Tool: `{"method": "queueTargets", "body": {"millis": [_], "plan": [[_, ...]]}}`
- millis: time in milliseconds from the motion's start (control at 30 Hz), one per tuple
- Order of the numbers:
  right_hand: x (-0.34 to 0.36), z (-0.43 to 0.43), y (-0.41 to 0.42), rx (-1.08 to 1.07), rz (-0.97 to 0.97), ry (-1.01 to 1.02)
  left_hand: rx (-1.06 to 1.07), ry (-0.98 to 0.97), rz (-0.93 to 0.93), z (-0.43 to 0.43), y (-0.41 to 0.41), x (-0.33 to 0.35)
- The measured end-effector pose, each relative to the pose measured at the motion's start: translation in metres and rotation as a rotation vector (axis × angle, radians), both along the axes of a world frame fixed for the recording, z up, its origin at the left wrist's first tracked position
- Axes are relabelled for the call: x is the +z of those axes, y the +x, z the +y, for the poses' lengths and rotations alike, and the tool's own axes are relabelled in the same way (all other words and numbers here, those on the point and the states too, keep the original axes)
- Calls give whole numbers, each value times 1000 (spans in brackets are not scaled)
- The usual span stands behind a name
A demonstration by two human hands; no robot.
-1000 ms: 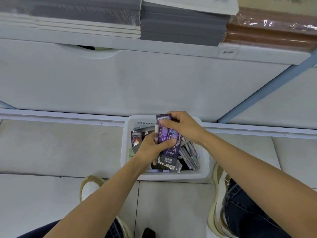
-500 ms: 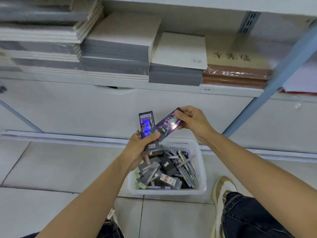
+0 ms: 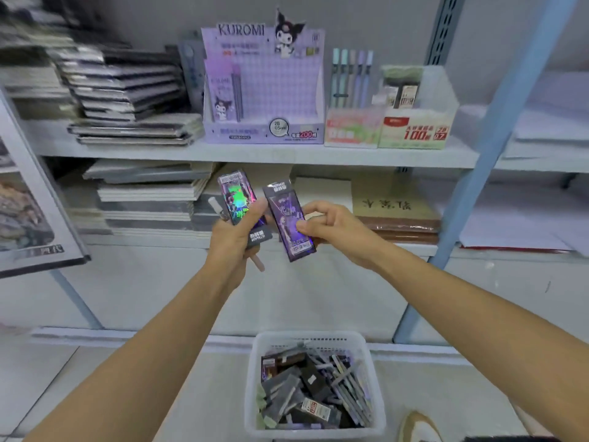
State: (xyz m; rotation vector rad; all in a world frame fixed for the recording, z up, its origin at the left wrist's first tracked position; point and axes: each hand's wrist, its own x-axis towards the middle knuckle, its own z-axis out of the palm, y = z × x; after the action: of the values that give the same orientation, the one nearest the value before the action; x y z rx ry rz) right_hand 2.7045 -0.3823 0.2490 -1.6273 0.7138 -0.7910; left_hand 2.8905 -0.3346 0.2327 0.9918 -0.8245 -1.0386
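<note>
My left hand (image 3: 234, 237) grips holographic pack (image 3: 236, 194), pen (image 3: 257, 262) half-hidden | right hand (image 3: 331, 229) pinches purple pack (image 3: 288, 218) | open air below shelf edge (image 3: 287, 156)

Stationery shop; metal shelf (image 3: 255, 153) stacked with wrapped notebooks (image 3: 127, 90); Kuromi display box (image 3: 264, 84) of pencil leads; pen display (image 3: 350, 126); retail carton (image 3: 414, 132) printed 100; floor basket (image 3: 252, 378) full of stock; barcoded packs (image 3: 237, 199) held up.

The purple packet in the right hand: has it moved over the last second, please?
Yes. The packet rose from just above the basket to level with the lower shelf.
</note>
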Motion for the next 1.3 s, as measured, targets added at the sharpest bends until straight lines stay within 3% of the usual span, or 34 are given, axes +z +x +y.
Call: {"method": "queueTargets", "body": {"millis": [100, 333, 500, 633, 767, 933, 1300], "plan": [[39, -2, 12, -18, -64, -63, 42, -25, -171, -4, 7, 39], [102, -16, 26, 29, -57, -183, 8, -61, -318, -16, 32, 100], [138, -31, 46, -77, -39, -445, 10, -97, -465, -27, 40, 121], [167, -52, 57, -169, -23, -525, 21, -125, -357, -40, 48, 135], [198, -88, 59, -359, -117, -549, 85, -118, -413, -57, 65, 142], [208, -125, 72, -443, 69, -605, 72, -86, -406, -76, 82, 135], [187, -152, 107, -386, 311, -750, 43, -60, -467, -81, 90, 125]]}}
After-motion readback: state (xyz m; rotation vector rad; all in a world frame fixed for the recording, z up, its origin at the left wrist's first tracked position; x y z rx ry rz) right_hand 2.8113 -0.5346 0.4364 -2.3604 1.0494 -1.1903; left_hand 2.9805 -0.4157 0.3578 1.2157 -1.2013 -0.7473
